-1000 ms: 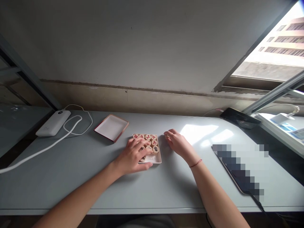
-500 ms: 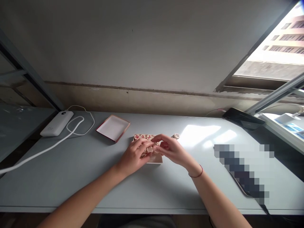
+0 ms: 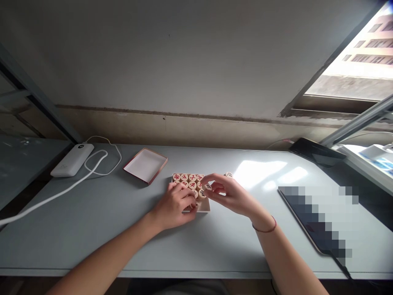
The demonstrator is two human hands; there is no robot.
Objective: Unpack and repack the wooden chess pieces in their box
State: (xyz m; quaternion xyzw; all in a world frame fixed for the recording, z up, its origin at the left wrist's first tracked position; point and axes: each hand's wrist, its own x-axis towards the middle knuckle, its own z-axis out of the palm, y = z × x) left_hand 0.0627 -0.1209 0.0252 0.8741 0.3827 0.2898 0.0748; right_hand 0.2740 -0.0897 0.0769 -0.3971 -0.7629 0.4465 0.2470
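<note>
A shallow box (image 3: 204, 207) stands at the middle of the desk, with several round wooden Chinese chess pieces (image 3: 192, 177) in rows inside it. Red characters mark the rear pieces, and a black one shows nearer the front. My left hand (image 3: 175, 207) rests over the box's left front, thumb and fingers closed round a chess piece (image 3: 194, 205) in the front row, mostly hidden. Above the box's right side, my right hand (image 3: 229, 193) pinches another chess piece (image 3: 208, 186) between thumb and fingers, tilted. One more piece (image 3: 229, 175) lies on the desk behind my right hand.
The box lid (image 3: 145, 164) lies open side up at the back left. Left of it are a white power bank (image 3: 72, 160) and a white cable (image 3: 92, 174). A dark tablet-like device (image 3: 302, 223), partly pixelated, lies on the right. A black phone-like object (image 3: 316, 151) leans behind it.
My hands have drawn apart. The right moved slightly right, showing a piece in its pinch; the left lowered onto the front row, uncovering more pieces.
</note>
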